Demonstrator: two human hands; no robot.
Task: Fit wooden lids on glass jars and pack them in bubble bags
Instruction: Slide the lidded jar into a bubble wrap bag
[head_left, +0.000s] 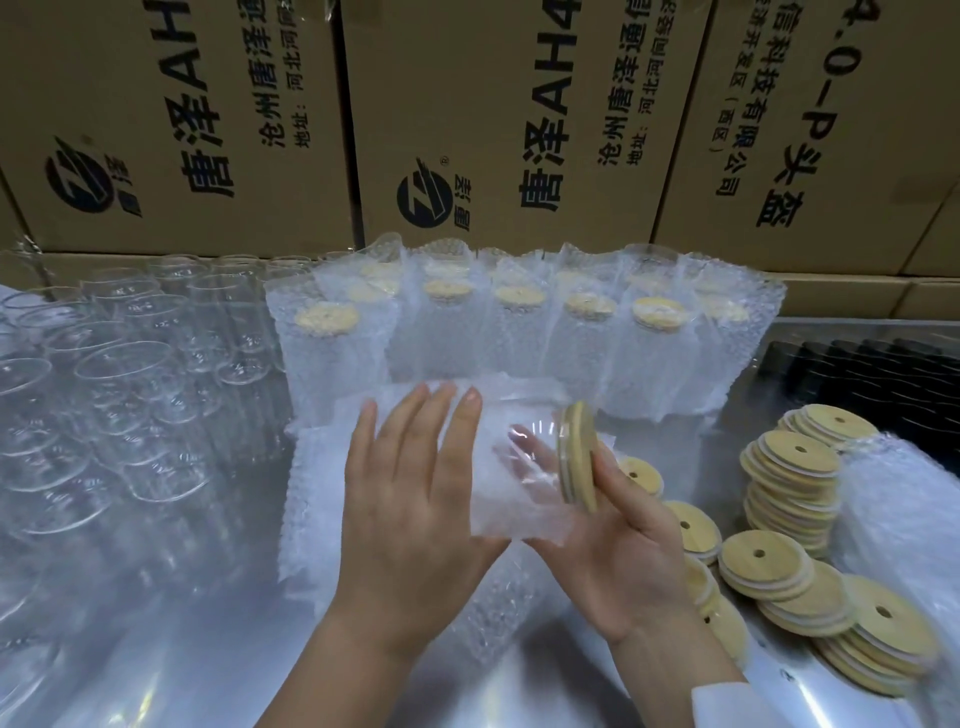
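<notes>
A glass jar (524, 457) with a wooden lid (574, 460) on its right end lies on its side, partly inside a bubble bag (498, 514). My right hand (618, 551) cups it from below, thumb against the lid. My left hand (410, 493) lies flat on the bag's left part, fingers straight. Under both hands sits a stack of flat bubble bags (311, 493).
Several bare glass jars (124, 374) stand at the left. Packed jars in bubble bags (519, 332) line the back, before cardboard boxes (493, 119). Loose wooden lids (795, 525) are piled at the right, a black tray (872, 384) behind them.
</notes>
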